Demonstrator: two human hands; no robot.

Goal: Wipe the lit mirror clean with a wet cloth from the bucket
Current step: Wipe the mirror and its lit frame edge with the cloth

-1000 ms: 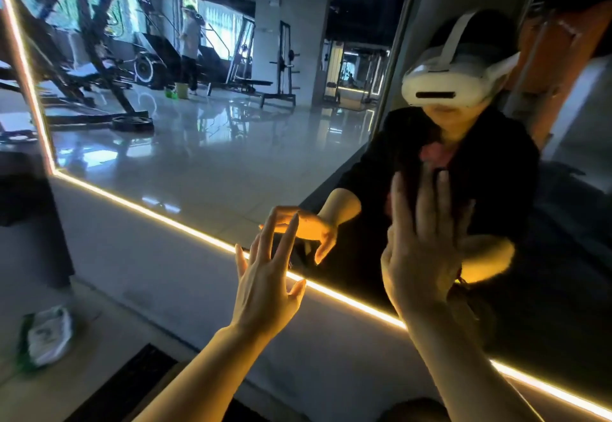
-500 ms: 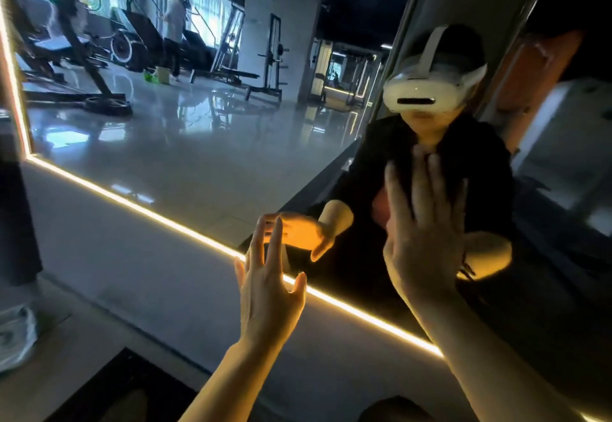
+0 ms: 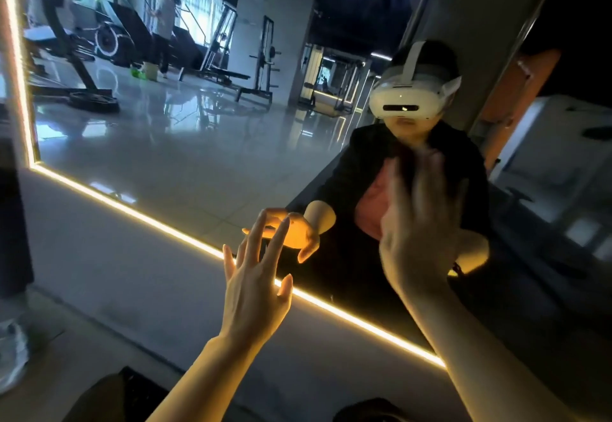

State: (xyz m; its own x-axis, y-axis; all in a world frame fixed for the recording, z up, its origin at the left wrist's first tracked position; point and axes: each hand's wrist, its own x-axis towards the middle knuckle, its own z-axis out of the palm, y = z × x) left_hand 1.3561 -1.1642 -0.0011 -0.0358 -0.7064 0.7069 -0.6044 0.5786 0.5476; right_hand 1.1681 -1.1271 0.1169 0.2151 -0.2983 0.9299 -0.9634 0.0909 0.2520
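A large wall mirror with a glowing orange light strip along its left and bottom edges fills the view. Both my hands are raised in front of it with fingers straight and spread, holding nothing. My left hand hovers over the lower light strip. My right hand is higher, blurred, in front of my own reflection. No cloth is in either hand. A small bucket shows only as a reflection far back in the mirrored gym floor.
The mirror reflects a gym hall with weight machines, a shiny tiled floor and another person standing far off. Below the mirror is a grey wall base. A crumpled white thing lies on the floor at the left edge.
The view has shifted rightward, so the mirror's left edge slid left. Both hands stay raised and open; the right hand has moved slightly and is blurred.
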